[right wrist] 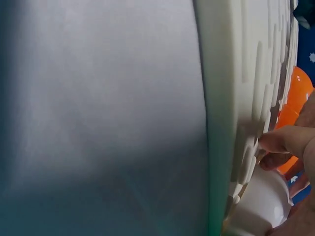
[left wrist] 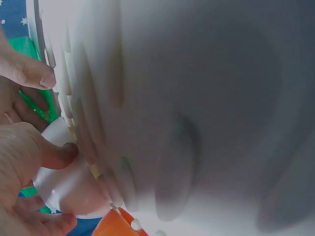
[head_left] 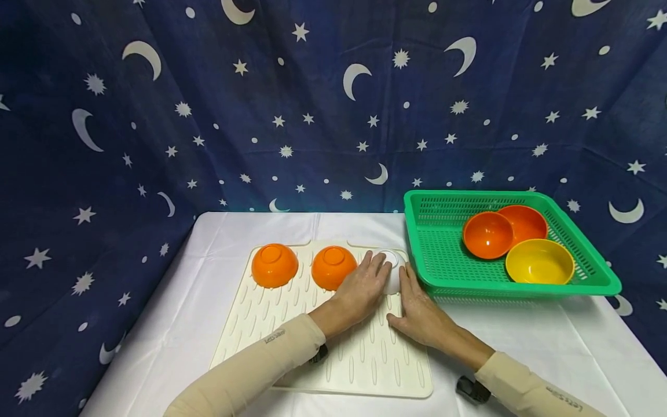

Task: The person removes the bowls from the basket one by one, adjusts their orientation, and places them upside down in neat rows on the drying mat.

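Note:
An upside-down white bowl (head_left: 393, 285) sits at the far right corner of a cream drying mat (head_left: 365, 368). My left hand (head_left: 361, 292) holds this bowl from the left, its fingers over the base; in the left wrist view the thumb lies against the white side (left wrist: 74, 194). Along the bowl's right side rests my right hand (head_left: 421, 313), fingers extended and thumb apart. Left of the white bowl are two overturned orange bowls, one close to my left hand (head_left: 332, 267) and another (head_left: 274, 265) farther left.
A green perforated basket (head_left: 432, 284) stands right of the mat. Inside it are a smaller orange bowl (head_left: 487, 236), another orange bowl (head_left: 528, 223) and a yellow bowl (head_left: 540, 263), all mouth up. A white cloth (head_left: 495, 324) covers the table; a dark starry curtain (head_left: 312, 87) hangs behind.

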A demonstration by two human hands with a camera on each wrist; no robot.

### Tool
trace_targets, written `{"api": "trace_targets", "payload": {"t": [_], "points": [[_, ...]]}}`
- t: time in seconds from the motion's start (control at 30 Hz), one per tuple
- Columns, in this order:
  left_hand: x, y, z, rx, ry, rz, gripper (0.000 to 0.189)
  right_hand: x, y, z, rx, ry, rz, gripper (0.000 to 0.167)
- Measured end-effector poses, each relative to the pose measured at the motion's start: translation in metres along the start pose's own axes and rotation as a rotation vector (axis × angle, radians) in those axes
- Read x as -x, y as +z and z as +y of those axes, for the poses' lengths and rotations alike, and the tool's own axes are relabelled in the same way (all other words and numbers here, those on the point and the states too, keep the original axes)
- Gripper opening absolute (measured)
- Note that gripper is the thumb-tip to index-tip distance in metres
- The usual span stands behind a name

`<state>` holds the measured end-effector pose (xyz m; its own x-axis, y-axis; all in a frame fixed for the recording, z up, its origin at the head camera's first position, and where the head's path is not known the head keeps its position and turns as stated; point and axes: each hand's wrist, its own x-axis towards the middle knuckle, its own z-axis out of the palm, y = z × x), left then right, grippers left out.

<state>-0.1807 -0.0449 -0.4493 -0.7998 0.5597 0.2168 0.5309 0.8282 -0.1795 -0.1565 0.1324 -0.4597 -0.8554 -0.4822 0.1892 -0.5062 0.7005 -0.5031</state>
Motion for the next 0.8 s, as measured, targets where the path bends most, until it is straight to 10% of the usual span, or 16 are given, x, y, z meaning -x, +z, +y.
{"api": "trace_targets", "payload": {"t": [0.27,0.8], "points": [[0.004,-0.01,0.0,-0.094,0.007,-0.17,0.071,0.004,-0.006,-0.004,-0.024,0.027,-0.034,0.096],[0.038,-0.025,-0.014,0.074,0.097,0.167,0.057,0.026,-0.016,-0.017,-0.001,-0.068,0.015,0.087]]}}
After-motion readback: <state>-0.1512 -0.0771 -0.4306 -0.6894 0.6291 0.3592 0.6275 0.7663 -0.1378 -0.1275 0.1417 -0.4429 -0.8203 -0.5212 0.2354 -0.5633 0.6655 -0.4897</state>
